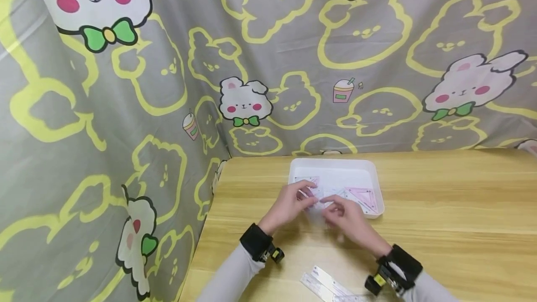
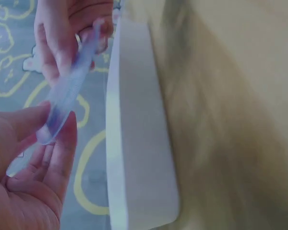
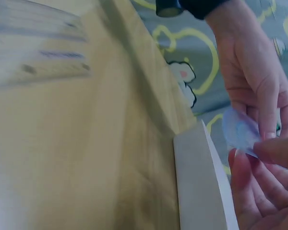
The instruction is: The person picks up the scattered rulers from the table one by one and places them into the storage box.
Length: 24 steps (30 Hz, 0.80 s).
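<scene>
Both hands meet over the front left corner of a white tray [image 1: 335, 162] on a wooden table [image 1: 440, 209]. Between them is a thin clear bluish plastic piece [image 2: 67, 96] with a rounded end, also seen in the right wrist view [image 3: 240, 129]. My left hand [image 1: 305, 195] pinches one end of it with thumb and fingers [image 2: 62, 139]. My right hand [image 1: 333, 205] pinches the other end [image 2: 62, 43]. In the head view the fingers hide most of the piece. Inside the tray lies a pink set square [image 1: 366, 197], with another one [image 1: 309, 181] partly hidden behind the left hand.
Clear rulers [image 1: 331, 287] lie on the table near the front edge, by my right wrist. A grey cloth printed with yellow outlines and cartoon bunnies [image 1: 243, 101] hangs behind and to the left of the table. The table's left edge [image 1: 209, 213] runs close to my left forearm.
</scene>
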Each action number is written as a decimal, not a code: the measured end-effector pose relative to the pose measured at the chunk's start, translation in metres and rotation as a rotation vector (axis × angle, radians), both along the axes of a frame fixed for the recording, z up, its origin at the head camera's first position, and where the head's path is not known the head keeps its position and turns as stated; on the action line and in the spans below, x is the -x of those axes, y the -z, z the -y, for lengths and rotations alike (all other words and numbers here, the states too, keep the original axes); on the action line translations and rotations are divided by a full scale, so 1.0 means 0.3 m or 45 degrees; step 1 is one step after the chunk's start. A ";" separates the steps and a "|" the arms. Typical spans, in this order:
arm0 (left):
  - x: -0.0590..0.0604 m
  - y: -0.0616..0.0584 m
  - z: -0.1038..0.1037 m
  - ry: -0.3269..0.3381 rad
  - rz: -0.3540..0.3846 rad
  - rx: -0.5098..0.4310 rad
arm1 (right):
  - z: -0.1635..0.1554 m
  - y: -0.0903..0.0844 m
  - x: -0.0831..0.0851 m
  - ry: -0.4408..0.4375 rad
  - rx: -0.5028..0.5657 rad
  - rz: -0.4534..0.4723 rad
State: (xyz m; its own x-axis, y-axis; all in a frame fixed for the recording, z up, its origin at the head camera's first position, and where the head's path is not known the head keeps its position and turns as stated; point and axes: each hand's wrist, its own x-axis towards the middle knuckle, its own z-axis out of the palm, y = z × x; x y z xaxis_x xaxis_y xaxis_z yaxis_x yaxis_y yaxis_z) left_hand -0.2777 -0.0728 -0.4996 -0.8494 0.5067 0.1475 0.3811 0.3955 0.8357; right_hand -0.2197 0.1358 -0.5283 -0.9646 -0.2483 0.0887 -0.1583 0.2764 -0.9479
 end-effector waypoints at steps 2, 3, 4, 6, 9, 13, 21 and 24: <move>0.033 -0.006 -0.005 -0.025 -0.066 0.085 | 0.014 0.001 0.051 0.047 0.029 0.043; 0.047 -0.009 -0.007 -0.042 -0.102 0.133 | 0.019 -0.001 0.075 0.061 0.053 0.075; 0.057 -0.011 -0.010 -0.066 -0.132 0.175 | 0.025 -0.004 0.096 0.077 0.076 0.099; 0.073 -0.012 -0.015 -0.130 -0.210 0.270 | 0.039 -0.010 0.135 0.113 0.105 0.134; 0.085 -0.006 -0.017 -0.232 -0.281 0.382 | 0.057 -0.014 0.186 0.164 0.180 0.203; 0.098 0.025 -0.016 -0.298 -0.394 0.550 | 0.074 -0.004 0.241 0.262 0.295 0.334; 0.135 0.061 -0.016 -0.324 -0.761 0.836 | 0.095 0.023 0.330 0.404 0.454 0.515; 0.150 0.070 -0.014 -0.313 -0.787 0.919 | 0.107 0.029 0.357 0.432 0.403 0.506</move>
